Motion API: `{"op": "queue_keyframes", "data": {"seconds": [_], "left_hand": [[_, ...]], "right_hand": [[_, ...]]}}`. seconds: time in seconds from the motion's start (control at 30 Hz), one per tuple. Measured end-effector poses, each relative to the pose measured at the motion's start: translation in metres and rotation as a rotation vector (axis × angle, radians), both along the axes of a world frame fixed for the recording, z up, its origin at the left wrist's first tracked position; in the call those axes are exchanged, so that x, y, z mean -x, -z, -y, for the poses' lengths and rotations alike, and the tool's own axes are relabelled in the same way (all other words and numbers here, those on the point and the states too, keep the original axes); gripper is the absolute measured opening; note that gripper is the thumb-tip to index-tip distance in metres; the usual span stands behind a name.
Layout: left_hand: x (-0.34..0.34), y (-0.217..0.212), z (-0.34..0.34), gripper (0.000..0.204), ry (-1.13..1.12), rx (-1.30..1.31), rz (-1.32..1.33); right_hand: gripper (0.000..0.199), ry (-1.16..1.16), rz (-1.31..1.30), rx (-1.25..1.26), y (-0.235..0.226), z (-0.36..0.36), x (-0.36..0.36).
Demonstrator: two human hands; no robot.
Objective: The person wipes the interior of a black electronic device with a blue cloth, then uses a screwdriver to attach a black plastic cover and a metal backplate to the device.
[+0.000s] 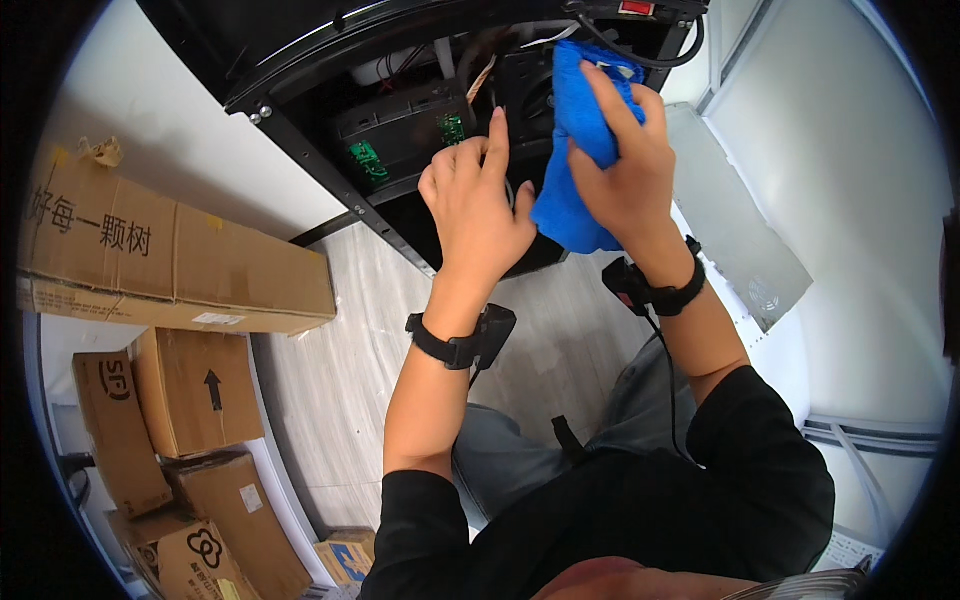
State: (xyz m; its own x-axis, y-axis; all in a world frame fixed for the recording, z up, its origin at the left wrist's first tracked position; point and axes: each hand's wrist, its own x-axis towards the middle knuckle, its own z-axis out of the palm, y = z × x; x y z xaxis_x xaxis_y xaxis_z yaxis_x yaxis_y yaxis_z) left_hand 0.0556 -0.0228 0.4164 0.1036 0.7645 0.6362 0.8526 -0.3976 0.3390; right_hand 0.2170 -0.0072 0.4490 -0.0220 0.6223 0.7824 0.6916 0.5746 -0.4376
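A blue cloth (575, 180) is bunched in my right hand (640, 165), with my fingers over its upper side and its lower end hanging loose. The cloth lies against the right part of a black machine's opened housing (350, 190). My left hand (475, 205) rests at the lower edge of that opening, index finger stretched forward and thumb apart, holding nothing I can see. Just beyond my left fingers are two green circuit boards (368, 160) in a black bracket, and a dark fan (540, 95) partly covered by the cloth. Each wrist wears a strapped black device.
A long cardboard box (170, 250) stands at the left, above several stacked cartons (205, 390). A grey metal panel (740, 220) leans at the right beside a white wall. Black cable (690, 45) loops at the machine's upper right. Grey wood-look floor (345, 400) lies below.
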Motion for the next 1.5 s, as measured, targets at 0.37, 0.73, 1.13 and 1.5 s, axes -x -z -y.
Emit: {"op": "queue_keyframes", "data": {"seconds": [0.37, 0.73, 1.13, 1.5], "left_hand": [[0.003, 0.000, 0.002, 0.075, 0.005, 0.012, 0.001], [0.006, 0.003, -0.001, 0.045, 0.053, -0.018, -0.004], [0.001, 0.003, 0.000, 0.066, 0.035, -0.013, 0.004], [0.005, 0.000, 0.001, 0.066, 0.035, 0.017, -0.019]], "right_hand": [[0.074, 0.058, 0.206, 0.053, -0.010, 0.002, 0.009], [0.062, -0.082, 0.243, 0.085, 0.009, 0.005, 0.017], [0.065, 0.086, 0.168, 0.134, -0.017, 0.006, 0.004], [0.063, 0.013, 0.109, 0.186, -0.021, 0.000, -0.005]]}}
